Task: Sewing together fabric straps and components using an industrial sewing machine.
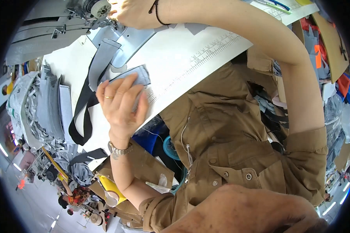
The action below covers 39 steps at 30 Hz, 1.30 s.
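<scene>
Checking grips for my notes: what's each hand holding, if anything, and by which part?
Left hand: a grey-blue fabric piece, by its near part, far corner showing beyond. Right hand, at the sewing machine: can't be told; its grip is hidden.

I am in what looks like a sewing workshop: before me is a light-grey metal sewing machine (46, 42) on a white table with ruler marks (163, 50), beside stacked grey fabric pieces (52, 105); farther away, I see people (77, 196).

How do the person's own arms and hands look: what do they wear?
The left hand wears a thin gold ring and metal-link wristwatch; the right hand, a black braided cord bracelet. Both brown cloth sleeves are rolled up.
</scene>
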Tool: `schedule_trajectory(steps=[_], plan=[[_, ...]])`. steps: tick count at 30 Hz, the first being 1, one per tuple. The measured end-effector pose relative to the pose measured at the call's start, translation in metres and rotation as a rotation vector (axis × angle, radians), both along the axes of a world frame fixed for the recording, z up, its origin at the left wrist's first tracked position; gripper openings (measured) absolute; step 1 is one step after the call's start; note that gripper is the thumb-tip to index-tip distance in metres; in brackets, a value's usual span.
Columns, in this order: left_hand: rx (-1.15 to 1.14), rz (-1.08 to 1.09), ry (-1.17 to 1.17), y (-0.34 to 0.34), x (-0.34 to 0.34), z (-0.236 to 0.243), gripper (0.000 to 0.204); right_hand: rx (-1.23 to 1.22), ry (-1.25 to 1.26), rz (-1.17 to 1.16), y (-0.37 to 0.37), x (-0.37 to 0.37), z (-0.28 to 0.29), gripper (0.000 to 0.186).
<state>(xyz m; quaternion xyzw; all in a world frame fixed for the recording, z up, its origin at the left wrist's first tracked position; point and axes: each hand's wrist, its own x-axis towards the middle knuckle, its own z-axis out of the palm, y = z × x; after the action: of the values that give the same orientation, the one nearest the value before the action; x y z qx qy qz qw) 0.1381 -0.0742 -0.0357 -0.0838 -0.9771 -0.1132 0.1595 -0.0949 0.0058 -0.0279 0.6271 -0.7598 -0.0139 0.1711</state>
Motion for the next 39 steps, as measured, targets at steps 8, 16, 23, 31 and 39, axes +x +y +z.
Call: schedule_trajectory(steps=[8, 16, 23, 31, 39], plan=[[0.069, -0.085, 0.071, 0.010, 0.001, -0.005, 0.013, -0.114, -0.035, 0.196, 0.024, -0.017, -0.016, 0.020], [0.005, -0.055, 0.128, 0.014, 0.003, -0.007, 0.013, 0.004, -0.076, 0.113, -0.004, -0.020, -0.029, 0.020], [0.028, -0.099, 0.168, 0.013, 0.003, -0.009, 0.012, -0.342, -0.208, 0.342, 0.042, 0.008, -0.024, 0.022], [-0.046, -0.080, 0.281, 0.012, 0.014, 0.005, 0.024, -0.225, -0.341, 0.378, 0.028, 0.054, -0.006, 0.028], [0.467, 0.367, 0.007, -0.038, -0.034, -0.008, 0.031, -0.227, -1.669, 0.516, 0.039, 0.027, -0.017, 0.017]])
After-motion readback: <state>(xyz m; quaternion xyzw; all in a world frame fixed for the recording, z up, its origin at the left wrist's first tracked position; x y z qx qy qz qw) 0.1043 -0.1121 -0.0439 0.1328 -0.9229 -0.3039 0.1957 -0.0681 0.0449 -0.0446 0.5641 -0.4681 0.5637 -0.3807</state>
